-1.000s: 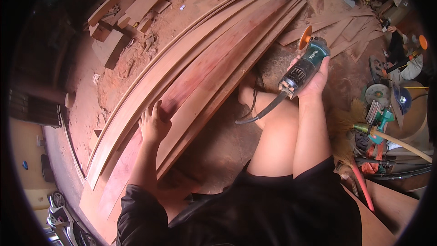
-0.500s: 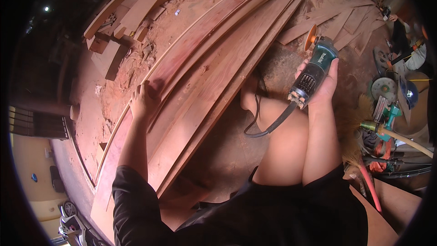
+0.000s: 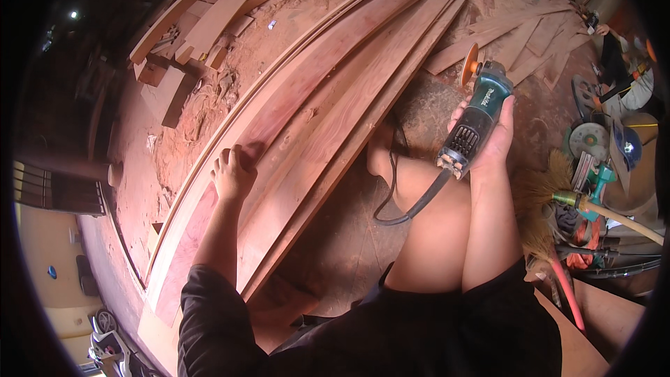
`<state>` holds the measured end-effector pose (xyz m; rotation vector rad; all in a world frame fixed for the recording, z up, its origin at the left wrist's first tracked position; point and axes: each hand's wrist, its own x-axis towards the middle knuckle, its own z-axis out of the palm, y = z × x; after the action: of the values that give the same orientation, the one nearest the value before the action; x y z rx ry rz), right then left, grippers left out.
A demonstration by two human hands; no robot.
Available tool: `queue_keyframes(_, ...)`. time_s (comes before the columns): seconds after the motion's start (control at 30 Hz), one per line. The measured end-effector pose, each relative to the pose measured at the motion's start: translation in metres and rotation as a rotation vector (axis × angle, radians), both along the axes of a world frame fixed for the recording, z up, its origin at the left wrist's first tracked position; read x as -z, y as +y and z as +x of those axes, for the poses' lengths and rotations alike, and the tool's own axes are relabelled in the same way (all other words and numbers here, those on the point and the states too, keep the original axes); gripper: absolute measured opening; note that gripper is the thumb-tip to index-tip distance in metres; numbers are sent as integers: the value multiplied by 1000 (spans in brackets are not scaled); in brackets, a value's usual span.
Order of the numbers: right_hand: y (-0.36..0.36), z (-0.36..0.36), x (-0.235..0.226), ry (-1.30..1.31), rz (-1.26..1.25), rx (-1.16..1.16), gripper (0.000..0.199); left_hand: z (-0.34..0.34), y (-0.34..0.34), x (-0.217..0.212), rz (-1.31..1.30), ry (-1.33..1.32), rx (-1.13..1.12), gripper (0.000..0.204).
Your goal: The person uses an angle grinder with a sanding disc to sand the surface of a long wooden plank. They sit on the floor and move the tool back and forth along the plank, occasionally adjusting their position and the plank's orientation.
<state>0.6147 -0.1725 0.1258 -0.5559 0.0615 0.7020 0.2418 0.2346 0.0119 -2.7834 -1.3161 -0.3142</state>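
Note:
My right hand [image 3: 497, 145] is wrapped round the body of a dark green angle grinder [image 3: 483, 108], held up above my knee. The grinder's orange disc [image 3: 468, 65] points away from me, and its black cord [image 3: 429, 195] hangs from the rear end. On the left, my left hand [image 3: 234, 173] grips the far edge of a long curved wooden plank [image 3: 307, 84], reddish in patches, with the fingers hooked over that edge. This plank lies on wider boards [image 3: 363, 115], and a pale board rim shows beyond it.
Cut timber pieces [image 3: 227, 14] lie at the far left on a dusty floor. Thin offcuts [image 3: 537, 31] are heaped at the far right. To my right are a straw broom [image 3: 551, 202], a loose round disc [image 3: 588, 139] and other tools. A motorbike [image 3: 112, 345] stands at lower left.
My left hand and the curved plank have shifted right and toward me, baring more of the board beyond its far edge. The grinder has moved slightly left and down in my right hand.

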Motion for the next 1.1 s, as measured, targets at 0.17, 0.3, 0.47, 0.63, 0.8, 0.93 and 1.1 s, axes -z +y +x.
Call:
queue_keyframes(0.17, 5, -7, -6, -20, -39, 19, 85, -1, -1, -7, -82, -10, -31, 69)
queue_keyframes(0.3, 2, -8, -8, 4, -74, 68, 85, 7, -5, -15, -117, -61, -50, 68)
queue_keyframes(0.47, 3, -6, -3, 11, -57, 33, 85, 14, 44, -30, -523, -9, -88, 65)
queue_keyframes(0.63, 1, 0, 10, 24, -16, -2, 88, -2, 61, -19, -142, 221, -283, 65)
queue_keyframes(0.8, -5, 5, 18, 41, -52, -47, 90, -19, -3, 34, -456, -73, -20, 64)
queue_keyframes(0.93, -8, 15, 27, 13, -94, 50, 87, -69, -128, 42, -464, 86, -119, 77)
queue_keyframes(1.1, -7, 15, 33, 2, -44, 56, 87, -179, -167, 58, -268, 267, -326, 100)
